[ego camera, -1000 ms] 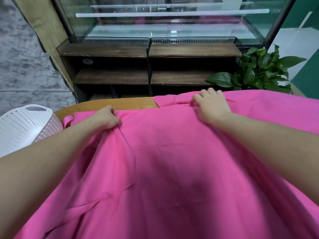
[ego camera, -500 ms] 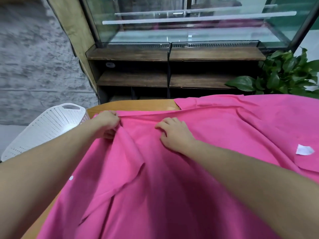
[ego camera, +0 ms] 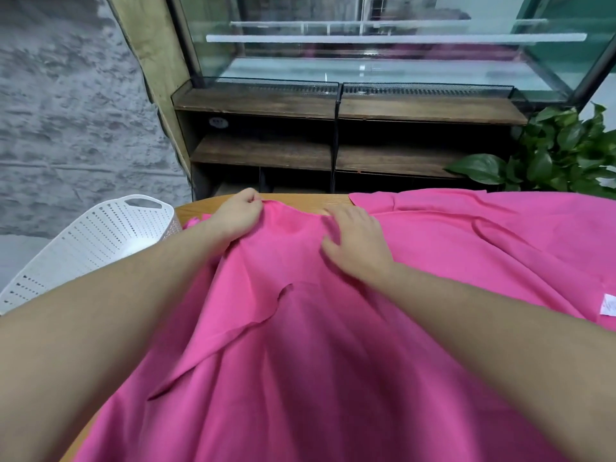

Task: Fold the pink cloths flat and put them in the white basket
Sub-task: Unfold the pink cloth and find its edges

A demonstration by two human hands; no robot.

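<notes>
I am watching the right hand (ego camera: pixel 358 243) closing in on the left hand (ego camera: pixel 238 216): a second ago it was lying far out along the far edge of the cloth (ego camera: pixel 300 345), and now it is lying flat just beside the left, fingers straight and pressing the fabric down near the table's (ego camera: pixel 306 199) far edge. The left hand is staying where it was, fingers curled and pinching a bunched corner of the cloth, and it is lifting that corner slightly higher than before. I am reading this as the hands gathering the far edge together, the right one smoothing and pinning while the left one is getting ready to carry its corner across for a fold. The cloth is still lying spread over most of the table, with a loose flap hanging over its left part and creases running off to the right, where a white tag (ego camera: pixel 608 305) is showing; whether that right part is a second cloth I cannot tell. The basket (ego camera: pixel 100 235) is sitting just beside the table's left end. So folding is only beginning, and nothing is ready for the basket yet.
</notes>
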